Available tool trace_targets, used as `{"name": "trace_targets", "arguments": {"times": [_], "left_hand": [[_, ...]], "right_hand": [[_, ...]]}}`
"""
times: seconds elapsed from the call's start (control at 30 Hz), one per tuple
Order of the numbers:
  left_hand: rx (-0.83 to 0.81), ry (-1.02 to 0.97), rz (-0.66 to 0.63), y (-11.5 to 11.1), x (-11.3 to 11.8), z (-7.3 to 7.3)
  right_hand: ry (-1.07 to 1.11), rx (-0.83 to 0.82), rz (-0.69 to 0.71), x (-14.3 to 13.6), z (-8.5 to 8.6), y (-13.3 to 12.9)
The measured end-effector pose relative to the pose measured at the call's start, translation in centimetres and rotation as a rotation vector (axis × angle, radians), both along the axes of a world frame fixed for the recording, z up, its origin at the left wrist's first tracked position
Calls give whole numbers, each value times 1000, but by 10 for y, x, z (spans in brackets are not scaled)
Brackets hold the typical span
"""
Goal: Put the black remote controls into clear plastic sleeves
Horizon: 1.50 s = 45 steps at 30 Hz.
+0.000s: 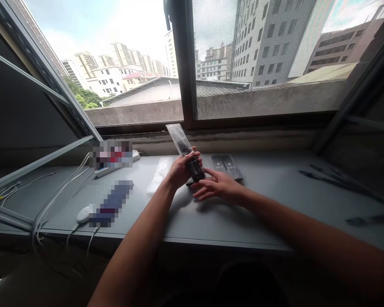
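A black remote control (196, 169) is partly inside a clear plastic sleeve (178, 135), whose flat upper end sticks up past the fingers. My left hand (181, 169) is wrapped round the sleeve and remote, tilted above the table. At the remote's lower end is my right hand (218, 186), its fingers spread, with nothing seen held in it. Behind the right hand lie more black remotes (225, 165) side by side. Another dark object on the table is mostly hidden by the hands. Left of my left hand lie clear plastic sleeves (160, 175).
The grey table (262, 230) stands below a window. On its left are a white power strip (135, 156), a blurred-out blue item (110, 204), a white round charger (83, 215) and white cables (56, 192). Dark cables (345, 183) lie at the right.
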<state>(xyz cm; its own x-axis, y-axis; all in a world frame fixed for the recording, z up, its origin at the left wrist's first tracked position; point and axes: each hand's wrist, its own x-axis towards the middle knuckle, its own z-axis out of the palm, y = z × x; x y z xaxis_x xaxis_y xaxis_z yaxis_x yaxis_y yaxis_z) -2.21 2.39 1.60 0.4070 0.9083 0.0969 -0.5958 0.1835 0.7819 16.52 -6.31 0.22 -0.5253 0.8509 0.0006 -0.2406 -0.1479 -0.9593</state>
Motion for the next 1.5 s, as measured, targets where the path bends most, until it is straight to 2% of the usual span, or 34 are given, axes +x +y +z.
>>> {"name": "trace_targets", "arguments": {"times": [0.17, 0.3, 0.5, 0.57, 0.8, 1.27, 1.5], "left_hand": [[-88, -32, 163, 11, -6, -1], [-138, -65, 225, 18, -10, -2], [-149, -96, 199, 14, -6, -1], [-131, -92, 162, 11, -3, 1], [-63, -90, 54, 3, 2, 0], [-76, -40, -5, -13, 13, 1], [-10, -13, -115, -18, 13, 0]], "right_hand": [[-43, 94, -104, -3, -3, -3], [-151, 323, -195, -3, -8, -4], [-416, 748, -91, 0, -5, -7], [-456, 835, -57, 0, -3, -8], [-505, 873, -10, -1, -4, -10], [-473, 878, -93, 1, -9, -5], [-456, 879, -112, 4, -9, -4]]}}
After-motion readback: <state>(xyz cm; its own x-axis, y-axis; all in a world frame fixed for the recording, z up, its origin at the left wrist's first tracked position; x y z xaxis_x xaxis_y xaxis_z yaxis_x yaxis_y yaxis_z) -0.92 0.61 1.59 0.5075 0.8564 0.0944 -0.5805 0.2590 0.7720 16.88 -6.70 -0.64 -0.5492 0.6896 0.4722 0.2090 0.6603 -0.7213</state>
